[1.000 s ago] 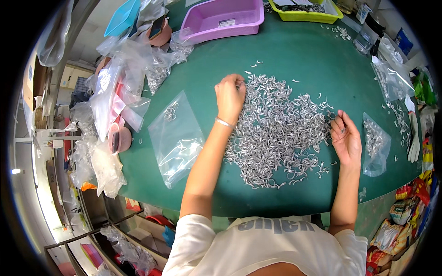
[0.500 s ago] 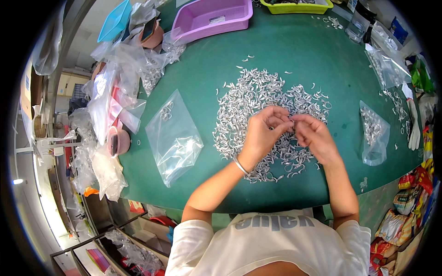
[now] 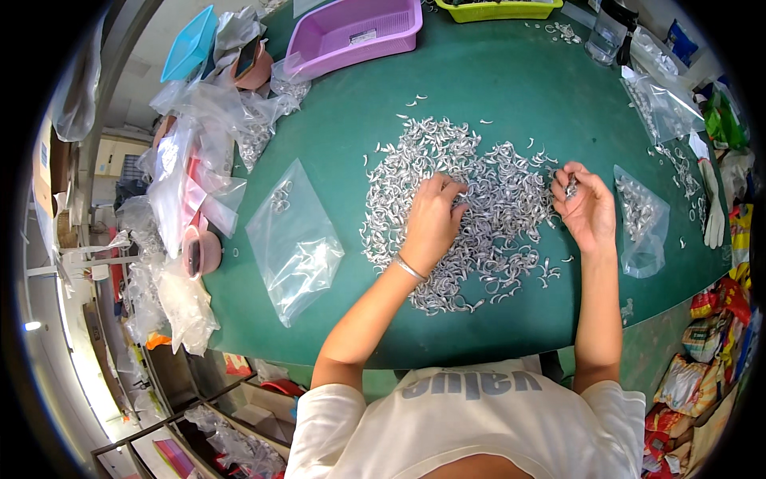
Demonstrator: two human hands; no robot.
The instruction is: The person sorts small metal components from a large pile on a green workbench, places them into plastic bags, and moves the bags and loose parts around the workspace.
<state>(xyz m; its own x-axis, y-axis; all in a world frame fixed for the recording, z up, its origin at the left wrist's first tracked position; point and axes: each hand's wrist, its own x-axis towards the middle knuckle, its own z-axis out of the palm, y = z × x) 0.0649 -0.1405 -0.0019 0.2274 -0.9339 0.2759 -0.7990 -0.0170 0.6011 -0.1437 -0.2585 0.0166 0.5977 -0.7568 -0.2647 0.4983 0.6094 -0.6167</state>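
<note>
Left hand [image 3: 431, 223] and right hand [image 3: 592, 214] had drawn apart since half a second earlier, when they met over the heap of silvery curved pieces [image 3: 487, 239]. Mid-table on the green table [image 3: 519, 88], the left fingers bent down, slightly spread, into that heap; whether they pinched anything I could not tell. At its right edge the right fingers curled around a few pieces [image 3: 571, 188]. Flanking lay a flat clear bag [image 3: 294, 259] leftward and a filled bag [image 3: 643, 257] rightward; beyond, a purple basket [image 3: 359, 57].
</note>
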